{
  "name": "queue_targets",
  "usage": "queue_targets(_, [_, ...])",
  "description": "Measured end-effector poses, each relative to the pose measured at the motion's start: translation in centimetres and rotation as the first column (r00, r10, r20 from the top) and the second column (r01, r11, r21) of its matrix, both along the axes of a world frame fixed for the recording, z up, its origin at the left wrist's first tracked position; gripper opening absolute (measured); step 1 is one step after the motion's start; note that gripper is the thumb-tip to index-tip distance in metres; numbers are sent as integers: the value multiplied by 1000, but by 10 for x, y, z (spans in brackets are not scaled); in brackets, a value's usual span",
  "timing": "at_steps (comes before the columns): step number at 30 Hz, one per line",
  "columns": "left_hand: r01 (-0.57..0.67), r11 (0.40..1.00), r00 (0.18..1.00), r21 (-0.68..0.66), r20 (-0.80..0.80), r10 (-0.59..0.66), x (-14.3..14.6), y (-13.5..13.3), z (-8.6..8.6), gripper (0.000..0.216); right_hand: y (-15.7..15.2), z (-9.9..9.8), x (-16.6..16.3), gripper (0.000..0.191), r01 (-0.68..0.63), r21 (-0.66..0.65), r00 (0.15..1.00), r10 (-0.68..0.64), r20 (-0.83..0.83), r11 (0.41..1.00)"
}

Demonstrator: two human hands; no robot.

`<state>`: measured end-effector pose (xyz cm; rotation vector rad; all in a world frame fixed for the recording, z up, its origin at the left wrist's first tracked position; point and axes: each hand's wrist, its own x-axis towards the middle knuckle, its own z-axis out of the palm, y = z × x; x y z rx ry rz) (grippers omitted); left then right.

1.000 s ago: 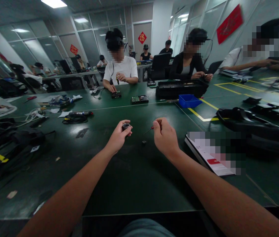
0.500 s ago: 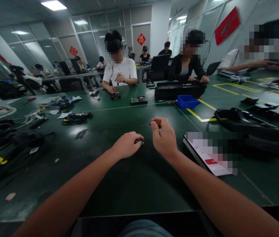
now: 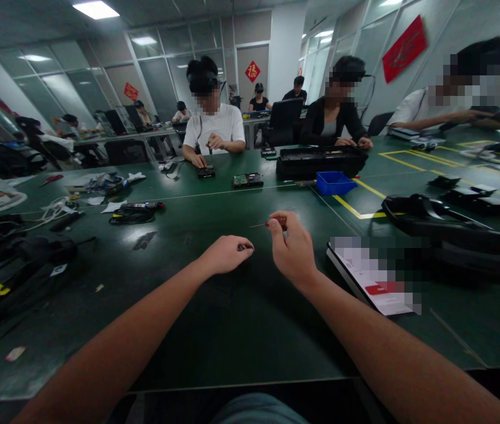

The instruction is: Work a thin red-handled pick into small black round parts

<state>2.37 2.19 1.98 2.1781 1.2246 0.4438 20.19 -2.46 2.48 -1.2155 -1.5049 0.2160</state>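
Observation:
My right hand [image 3: 292,250] is closed around a screwdriver [image 3: 268,224]; its handle looks red and the thin metal shaft points left over the table. To its left, my left hand [image 3: 225,254] is closed on a small dark object [image 3: 243,247]. Fingers and thumb cover most of that piece, so its kind cannot be made out. The screwdriver's tip is apart from the small object, a little above and to its right in the view. Both hands are over the green table [image 3: 241,324].
A booklet [image 3: 380,282] lies right of my right hand, near a black curved case [image 3: 448,235]. Farther off are a blue bin [image 3: 334,183], a black tray [image 3: 320,162] and a circuit-board unit [image 3: 247,180]. Coiled black cable [image 3: 137,213] lies left. Co-workers [image 3: 214,126] sit opposite.
My left thumb and fingers have closed further over the small dark object, so less of it shows. My right hand and the screwdriver have barely moved.

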Motion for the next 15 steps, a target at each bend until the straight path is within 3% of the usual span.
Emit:
queue_targets(2, [-99,965,970,-245,195,148,-14,3,3,24,0,0,0,19,5,1,1000,-5,2,1000])
queue_targets(5, [-145,838,813,-527,420,404,-44,5,7,26,-1,1,0,19,-7,-8,1000,7,6,1000])
queue_targets(9, [-212,753,571,-623,546,613,-94,3,17,22,-1,1,1,19,-16,-21,1000,16,10,1000])
queue_targets(12, [-348,662,350,-664,563,749,-135,-6,28,7,-1,0,0,19,-17,-20,1000,17,8,1000])
queue_targets(15, [-497,585,209,-641,566,798,-177,-19,41,14,-1,-1,0,20,-23,-25,1000,23,10,999])
